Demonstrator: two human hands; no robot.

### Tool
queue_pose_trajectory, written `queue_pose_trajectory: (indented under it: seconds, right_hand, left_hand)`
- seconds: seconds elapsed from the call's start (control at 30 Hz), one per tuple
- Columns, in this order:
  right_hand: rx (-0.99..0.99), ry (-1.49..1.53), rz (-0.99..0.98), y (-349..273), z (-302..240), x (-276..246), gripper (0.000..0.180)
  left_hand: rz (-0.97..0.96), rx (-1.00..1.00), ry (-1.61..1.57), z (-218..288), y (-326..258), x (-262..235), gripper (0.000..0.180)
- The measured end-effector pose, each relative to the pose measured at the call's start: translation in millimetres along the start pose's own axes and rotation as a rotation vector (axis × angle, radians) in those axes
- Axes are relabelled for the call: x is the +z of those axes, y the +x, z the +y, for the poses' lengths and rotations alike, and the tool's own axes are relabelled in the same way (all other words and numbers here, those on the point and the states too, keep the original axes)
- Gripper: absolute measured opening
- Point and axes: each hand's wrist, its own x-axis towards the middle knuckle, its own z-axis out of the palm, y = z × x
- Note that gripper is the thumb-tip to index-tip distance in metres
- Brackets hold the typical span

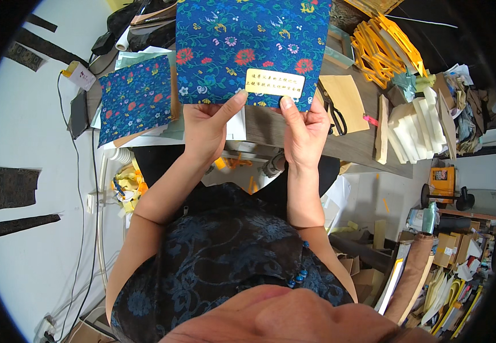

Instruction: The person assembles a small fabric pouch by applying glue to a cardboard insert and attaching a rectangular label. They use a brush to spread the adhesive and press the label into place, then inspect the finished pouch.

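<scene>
Between my two hands I hold up a blue floral brocade panel (pixel 248 40), patterned with red, yellow and white flowers. A small cream label (pixel 275 82) with dark writing sits near its lower right edge. My left hand (pixel 210 126) is closed on the bottom edge, its thumb on the front just left of the label. My right hand (pixel 305 126) grips the same edge, thumb just under the label's right part. The fingers behind the panel are mostly hidden. On the table to the left lies a second blue floral panel (pixel 135 98).
Black scissors (pixel 337 117) rest by brown kraft paper (pixel 345 94) on the table (pixel 265 126). Further right are cream foam-like blocks (pixel 411 131), a pink-handled tool (pixel 370 119) and stacked yellow frames (pixel 385 48). At left, a black cable (pixel 81 188) hangs along the white wall.
</scene>
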Motion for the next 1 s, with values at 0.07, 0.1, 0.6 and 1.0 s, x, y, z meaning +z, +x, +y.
queue_pose_trajectory:
  seconds: [0.07, 0.1, 0.6, 1.0]
  right_hand:
    - [0.017, -0.004, 0.002, 0.3, -1.3, 0.1, 0.023]
    - [0.037, 0.011, 0.003, 1.5, -4.1, 1.2, 0.023]
    - [0.143, -0.063, 0.022, 3.6, -9.3, 12.7, 0.018]
    - [0.148, -0.121, -0.01, 6.9, -9.1, 8.8, 0.016]
  left_hand:
    - [0.035, 0.013, 0.006, 0.1, 0.0, 0.0, 0.021]
    - [0.046, 0.01, 0.009, -1.0, 0.8, -2.2, 0.021]
    - [0.023, -0.01, -0.036, -5.8, -1.4, -11.2, 0.007]
    - [0.019, -0.037, -0.063, -1.0, -1.4, -7.4, 0.01]
